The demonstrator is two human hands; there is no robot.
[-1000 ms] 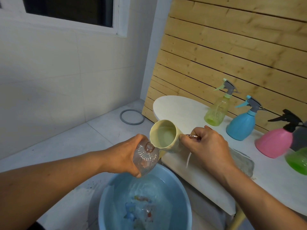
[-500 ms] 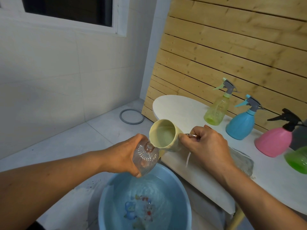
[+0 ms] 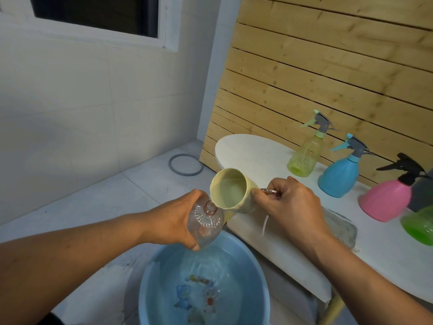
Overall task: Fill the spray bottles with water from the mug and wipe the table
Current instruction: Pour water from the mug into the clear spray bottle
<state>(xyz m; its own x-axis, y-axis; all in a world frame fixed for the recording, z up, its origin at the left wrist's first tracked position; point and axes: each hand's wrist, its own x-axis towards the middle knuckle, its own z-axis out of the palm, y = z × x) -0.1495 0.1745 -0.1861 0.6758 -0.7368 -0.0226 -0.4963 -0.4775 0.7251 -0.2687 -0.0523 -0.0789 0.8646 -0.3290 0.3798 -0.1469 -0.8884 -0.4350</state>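
Tilting a pale yellow plastic mug [image 3: 230, 192] by its handle, the right hand [image 3: 290, 205] pours into a clear ribbed bottle [image 3: 205, 222] gripped by the left hand [image 3: 173, 221], above the blue basin [image 3: 255, 261] at six o'clock.

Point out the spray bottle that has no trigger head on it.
The clear pinkish ribbed bottle gripped in the left hand over the blue basin: its neck is bare, while the bottles on the table all have trigger heads.

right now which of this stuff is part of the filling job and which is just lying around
In the job: mug, clear bottle, basin, table, yellow-green, blue, pink, green spray bottles.
Lying about: grey ring on floor.
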